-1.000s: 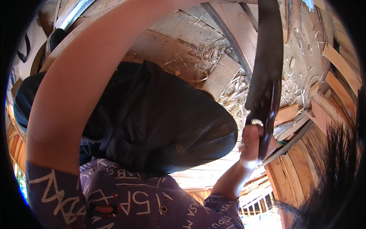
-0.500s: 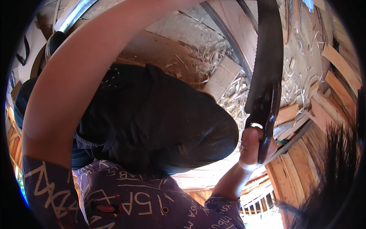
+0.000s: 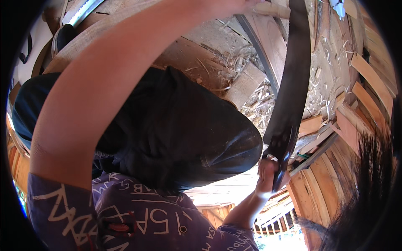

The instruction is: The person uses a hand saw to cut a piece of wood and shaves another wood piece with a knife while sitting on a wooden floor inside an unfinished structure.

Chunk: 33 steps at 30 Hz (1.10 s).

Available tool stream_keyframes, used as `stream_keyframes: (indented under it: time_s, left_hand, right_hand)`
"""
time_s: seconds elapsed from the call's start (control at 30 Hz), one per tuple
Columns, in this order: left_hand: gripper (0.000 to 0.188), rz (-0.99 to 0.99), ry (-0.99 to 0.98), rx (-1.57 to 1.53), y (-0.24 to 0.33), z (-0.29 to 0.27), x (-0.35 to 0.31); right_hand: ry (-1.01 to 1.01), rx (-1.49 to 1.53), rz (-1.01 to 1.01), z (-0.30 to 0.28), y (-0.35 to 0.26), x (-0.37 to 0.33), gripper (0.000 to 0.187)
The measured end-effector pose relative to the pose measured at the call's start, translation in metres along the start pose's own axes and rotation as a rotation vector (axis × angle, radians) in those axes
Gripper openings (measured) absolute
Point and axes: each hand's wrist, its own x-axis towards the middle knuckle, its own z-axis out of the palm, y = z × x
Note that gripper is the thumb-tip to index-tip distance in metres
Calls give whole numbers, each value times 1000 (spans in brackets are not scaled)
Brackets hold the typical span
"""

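My right hand (image 3: 266,175) is closed around the dark handle of a hand saw (image 3: 289,88). The long, curved, toothed blade rises from the grip to the top edge of the view. There it meets or passes a pale wooden board (image 3: 273,9); whether the teeth touch it I cannot make out. My left arm arches across the upper left, and my left hand (image 3: 250,3) sits at the top edge beside that board. Most of its fingers are cut off by the frame, so its grip is hidden. The board seems to run on behind my left forearm.
My bent legs in dark trousers (image 3: 180,129) fill the middle. Wood shavings (image 3: 257,104) and offcuts litter the floor. A second saw blade (image 3: 81,12) lies at the upper left. Curved wooden pieces (image 3: 372,79) and planks (image 3: 322,192) line the right side.
My right hand and the saw have moved down toward my body and slightly left. My left forearm sits a little lower and farther right, and more of the pale board shows.
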Motion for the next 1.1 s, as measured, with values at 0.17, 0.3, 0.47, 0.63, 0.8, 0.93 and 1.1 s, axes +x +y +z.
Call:
stream_keyframes:
  time_s: [0.17, 0.3, 0.47, 0.63, 0.8, 0.93, 1.1]
  left_hand:
    - [37, 39, 83, 7, -6, 1, -10]
    - [35, 175, 179, -108, 14, 18, -11]
    - [37, 60, 59, -7, -3, 4, -7]
    - [37, 45, 68, 6, -6, 7, -10]
    - [38, -44, 30, -7, 4, 1, -5]
    - [40, 14, 81, 24, -3, 5, -10]
    - [42, 62, 82, -10, 6, 2, -8]
  right_hand:
    - [33, -26, 130, -15, -10, -36, 36]
    - [-80, 5, 177, 14, -8, 32, 23]
    - [-63, 417, 268, 56, -25, 133, 30]
    - [-120, 168, 115, 64, -10, 111, 29]
    - [-69, 22, 97, -10, 2, -1, 28]
    - [9, -73, 98, -25, -5, -53, 23]
    - [-22, -27, 65, 17, 5, 17, 24]
